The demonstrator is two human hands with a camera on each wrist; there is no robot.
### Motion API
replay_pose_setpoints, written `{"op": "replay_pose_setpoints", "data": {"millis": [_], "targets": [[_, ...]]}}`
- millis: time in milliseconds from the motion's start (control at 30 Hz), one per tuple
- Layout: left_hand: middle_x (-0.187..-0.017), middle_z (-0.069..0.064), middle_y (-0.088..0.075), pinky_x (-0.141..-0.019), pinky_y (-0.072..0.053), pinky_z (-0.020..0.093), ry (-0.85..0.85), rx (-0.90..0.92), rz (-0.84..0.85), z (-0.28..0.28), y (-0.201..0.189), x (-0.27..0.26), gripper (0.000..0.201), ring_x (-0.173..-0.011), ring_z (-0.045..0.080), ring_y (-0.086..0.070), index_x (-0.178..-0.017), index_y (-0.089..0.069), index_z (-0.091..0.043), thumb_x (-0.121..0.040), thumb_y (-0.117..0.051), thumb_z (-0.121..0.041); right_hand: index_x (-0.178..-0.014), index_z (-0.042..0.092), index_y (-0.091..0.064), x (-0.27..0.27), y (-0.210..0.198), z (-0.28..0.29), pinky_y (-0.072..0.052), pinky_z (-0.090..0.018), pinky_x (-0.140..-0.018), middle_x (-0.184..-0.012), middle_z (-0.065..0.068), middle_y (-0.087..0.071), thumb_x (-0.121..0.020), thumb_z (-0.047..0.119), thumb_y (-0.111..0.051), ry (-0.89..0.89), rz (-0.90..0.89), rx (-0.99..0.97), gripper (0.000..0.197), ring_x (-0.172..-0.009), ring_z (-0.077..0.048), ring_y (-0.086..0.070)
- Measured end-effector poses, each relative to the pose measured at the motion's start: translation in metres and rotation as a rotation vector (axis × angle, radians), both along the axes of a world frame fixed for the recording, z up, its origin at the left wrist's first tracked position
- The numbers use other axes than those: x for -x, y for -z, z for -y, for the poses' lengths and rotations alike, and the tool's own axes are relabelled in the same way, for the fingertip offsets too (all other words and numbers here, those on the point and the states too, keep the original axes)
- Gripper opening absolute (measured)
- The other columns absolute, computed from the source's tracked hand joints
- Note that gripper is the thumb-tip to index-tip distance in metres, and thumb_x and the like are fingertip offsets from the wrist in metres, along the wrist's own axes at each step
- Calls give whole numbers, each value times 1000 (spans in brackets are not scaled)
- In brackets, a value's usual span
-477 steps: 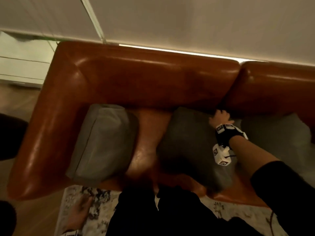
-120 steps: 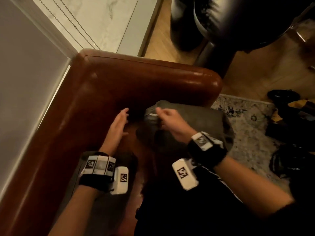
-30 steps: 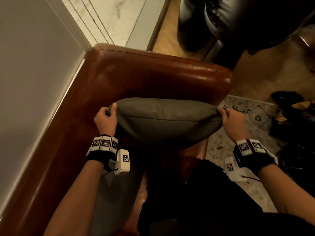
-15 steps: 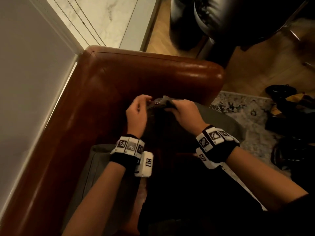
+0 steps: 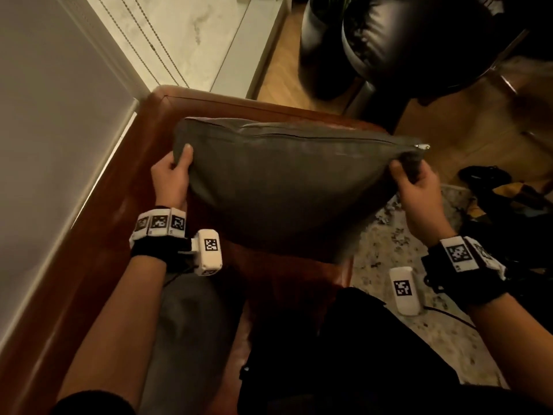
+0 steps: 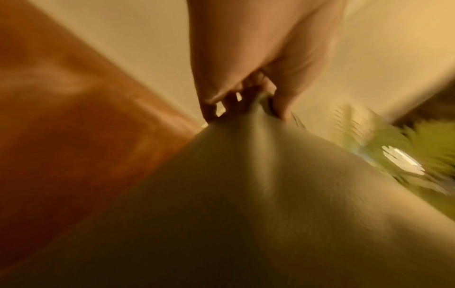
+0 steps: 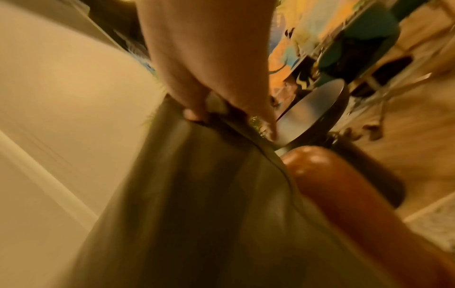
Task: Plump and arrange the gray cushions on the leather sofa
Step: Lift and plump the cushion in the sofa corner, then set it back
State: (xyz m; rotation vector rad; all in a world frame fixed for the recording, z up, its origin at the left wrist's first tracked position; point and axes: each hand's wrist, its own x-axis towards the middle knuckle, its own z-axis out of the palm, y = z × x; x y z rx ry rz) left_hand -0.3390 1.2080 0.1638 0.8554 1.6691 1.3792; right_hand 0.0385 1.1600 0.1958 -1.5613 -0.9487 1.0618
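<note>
I hold a gray cushion (image 5: 287,181) stretched wide in the air over the end seat of the brown leather sofa (image 5: 125,223), its zipper edge up. My left hand (image 5: 173,172) pinches its upper left corner and my right hand (image 5: 410,175) grips the upper right corner by the zipper pull. The left wrist view shows the left hand (image 6: 246,101) bunching the gray cushion (image 6: 246,194). In the right wrist view the right hand (image 7: 209,109) clamps the gray cushion (image 7: 209,214) at its seam. A second gray cushion (image 5: 185,330) lies on the seat under my left forearm.
The sofa's armrest (image 5: 269,112) runs behind the held cushion, with the wall (image 5: 45,115) along the left. A black leather chair (image 5: 389,46) stands on the wood floor beyond. A patterned rug (image 5: 389,244) and dark shoes and clothes (image 5: 508,190) lie to the right.
Half a second ago my hands were together at the cushion's squeezed middle top. They have since spread apart and pulled it out wide and higher.
</note>
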Motion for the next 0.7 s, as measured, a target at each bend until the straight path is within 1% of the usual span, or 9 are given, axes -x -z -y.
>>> {"op": "replay_pose_setpoints", "data": {"millis": [100, 167, 233, 333, 433, 500, 567, 633, 700], "targets": [[-63, -7, -60, -65, -45, 28, 140, -137, -388, 12, -4, -58, 23, -61, 4, -52, -69, -66, -13, -83, -65, -31, -137, 11, -41, -11, 34, -5, -47, -21, -86, -135, -13, -51, -94, 17, -53, 109, 144, 277, 46, -121, -25, -52], [-63, 5, -61, -63, -41, 32, 360, -226, -642, 33, 5, -111, 29, -63, 15, -53, -67, -65, -10, -80, -61, -35, -140, 18, -39, 15, 37, -3, -45, -32, -96, -134, -8, -49, -94, 31, -54, -51, 167, 291, 50, -122, -22, -49], [-66, 11, -65, -58, -46, 32, 597, -301, -837, 58, 28, -160, 17, -65, 25, -60, -69, -68, -8, -75, -64, -23, -141, 21, -38, 52, 40, -2, -42, -36, -103, -137, -8, -48, -89, 46, -54, -301, 214, 316, 59, -125, -21, -47], [-71, 20, -68, -56, -54, 33, 838, -194, -870, 86, 62, -198, 12, -65, 34, -65, -75, -71, 2, -67, -71, -6, -138, 18, -38, 79, 66, -1, -35, -35, -103, -141, -14, -40, -90, 44, -55, -395, 372, 507, 58, -127, -30, -43], [-83, 15, -70, -73, -49, 37, 1011, -216, -737, 88, 64, -203, 22, -80, 31, -63, -81, -71, -1, -81, -56, -16, -117, 8, -50, 57, 93, -3, -42, -35, -81, -118, -21, -59, -93, 19, -53, -195, 538, 368, 27, -108, -36, -56], [-92, 7, -72, -82, -46, 36, 932, -313, -725, 76, 58, -187, 25, -90, 26, -63, -91, -71, -9, -89, -50, -23, -112, 1, -51, 32, 100, -5, -37, -32, -70, -108, -25, -63, -95, 17, -50, -123, 587, 331, 23, -98, -38, -59], [-99, 8, -70, -87, -46, 36, 624, -282, -770, 58, 55, -154, 25, -95, 27, -62, -98, -69, -11, -91, -47, -22, -110, -3, -49, 9, 105, -6, -37, -35, -67, -105, -29, -61, -97, 22, -48, -100, 610, 376, 29, -93, -41, -58], [-108, 15, -63, -92, -38, 37, 320, -37, -769, 43, 61, -114, 28, -102, 33, -56, -107, -63, -6, -93, -44, -22, -106, -3, -46, -6, 111, -3, -38, -38, -67, -105, -31, -59, -97, 26, -46, -86, 647, 426, 31, -91, -42, -57], [-120, 20, -52, -95, -36, 38, 253, 297, -675, 36, 68, -87, 32, -112, 34, -47, -116, -53, -1, -95, -46, -24, -102, 1, -44, -10, 117, 2, -36, -37, -63, -103, -32, -58, -97, 28, -45, -89, 669, 433, 28, -87, -41, -57]]}}
